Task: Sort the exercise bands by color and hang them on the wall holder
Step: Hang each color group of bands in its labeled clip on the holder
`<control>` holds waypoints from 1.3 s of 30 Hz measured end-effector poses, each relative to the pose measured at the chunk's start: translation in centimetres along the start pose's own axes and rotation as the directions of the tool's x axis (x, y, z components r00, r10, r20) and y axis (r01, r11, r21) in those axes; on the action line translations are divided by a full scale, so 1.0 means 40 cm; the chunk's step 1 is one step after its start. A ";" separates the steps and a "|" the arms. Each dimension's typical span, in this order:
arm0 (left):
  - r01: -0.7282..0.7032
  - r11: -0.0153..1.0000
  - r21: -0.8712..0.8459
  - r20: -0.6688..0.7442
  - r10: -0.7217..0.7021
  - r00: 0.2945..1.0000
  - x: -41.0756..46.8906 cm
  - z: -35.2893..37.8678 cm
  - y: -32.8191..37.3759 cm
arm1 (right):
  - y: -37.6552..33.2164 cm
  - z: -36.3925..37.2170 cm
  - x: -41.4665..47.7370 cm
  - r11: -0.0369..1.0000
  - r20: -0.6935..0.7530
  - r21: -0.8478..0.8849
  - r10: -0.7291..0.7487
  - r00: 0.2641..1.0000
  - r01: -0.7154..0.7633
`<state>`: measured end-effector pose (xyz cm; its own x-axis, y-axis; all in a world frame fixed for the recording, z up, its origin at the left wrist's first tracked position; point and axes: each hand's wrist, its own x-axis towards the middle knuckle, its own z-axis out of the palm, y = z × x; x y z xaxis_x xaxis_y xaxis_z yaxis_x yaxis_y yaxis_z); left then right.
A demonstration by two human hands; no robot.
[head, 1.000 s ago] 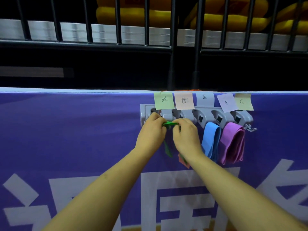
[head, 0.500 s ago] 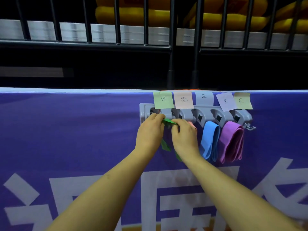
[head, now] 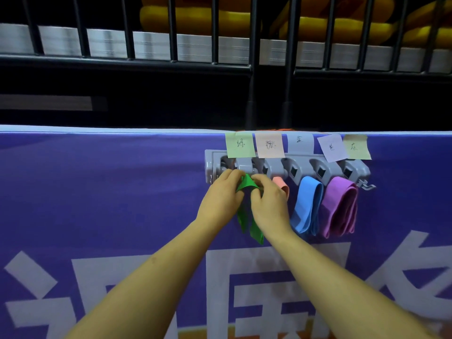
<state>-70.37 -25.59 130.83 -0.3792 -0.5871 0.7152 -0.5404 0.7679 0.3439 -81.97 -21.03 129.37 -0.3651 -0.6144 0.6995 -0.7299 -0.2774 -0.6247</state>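
Note:
A grey wall holder (head: 303,165) with several hooks is fixed on a purple banner, with coloured sticky notes (head: 240,145) above each hook. My left hand (head: 221,200) and my right hand (head: 269,204) both pinch a green band (head: 248,185) just under the leftmost hook; its ends hang down between my wrists. A pink band (head: 281,185) hangs on the second hook, partly hidden by my right hand. A blue band (head: 307,207) and a purple band (head: 340,206) hang to the right.
The rightmost hook (head: 365,185) under the yellow-green note is bare. A black metal railing (head: 252,67) runs above the banner (head: 97,192), with yellow padded shapes (head: 195,17) behind it.
Both hands have shifted slightly down with the green band, which now hangs lower and shows more of its length. The pink band has come into view beside my right hand.

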 end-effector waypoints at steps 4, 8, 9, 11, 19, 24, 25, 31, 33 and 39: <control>0.005 0.993 -0.118 -0.026 -0.008 1.000 -0.009 0.009 -0.009 | -0.006 0.006 0.002 0.999 0.010 0.041 -0.009 1.000 0.009; 0.099 0.979 -0.176 -0.068 -0.112 0.991 -0.015 0.014 -0.006 | -0.002 0.008 -0.007 0.999 -0.028 0.034 0.018 0.999 -0.017; 0.113 0.979 -0.168 -0.073 -0.127 0.989 -0.015 0.013 -0.004 | -0.003 0.009 -0.008 0.999 -0.048 0.038 0.023 0.999 -0.021; 0.112 0.987 -0.116 -0.074 -0.121 0.990 -0.015 0.015 -0.003 | -0.004 0.011 -0.004 0.999 -0.070 0.047 0.026 0.997 -0.022; 0.114 0.993 -0.023 -0.005 -0.114 0.993 -0.027 0.035 -0.020 | 0.010 0.008 -0.004 1.000 -0.025 0.002 -0.002 1.000 0.002; 0.119 0.993 -0.023 -0.003 -0.119 0.993 -0.027 0.038 -0.025 | -0.002 0.004 0.011 0.999 -0.025 -0.008 -0.047 0.999 0.047; 0.113 0.993 -0.028 0.010 -0.113 0.994 -0.030 0.040 -0.026 | -0.003 0.005 0.010 0.999 -0.017 0.010 -0.033 0.999 0.033; 0.121 0.977 -0.173 0.015 -0.120 0.993 -0.049 0.051 -0.032 | 0.007 0.003 -0.032 0.993 0.054 0.104 0.047 0.997 -0.053; 0.140 0.965 -0.222 0.020 -0.139 0.990 -0.059 0.050 -0.040 | 0.010 0.003 -0.051 0.992 0.062 0.101 0.065 0.996 -0.071; 0.224 0.934 -0.279 0.126 -0.195 0.973 -0.153 0.059 -0.071 | 0.069 0.026 -0.143 0.987 0.172 0.010 0.155 0.973 -0.159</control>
<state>-68.29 -24.79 124.03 -0.3577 -0.7534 0.5518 -0.3802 0.6572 0.6508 -81.31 -19.04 123.29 -0.3690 -0.7678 0.5239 -0.6566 -0.1836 -0.7316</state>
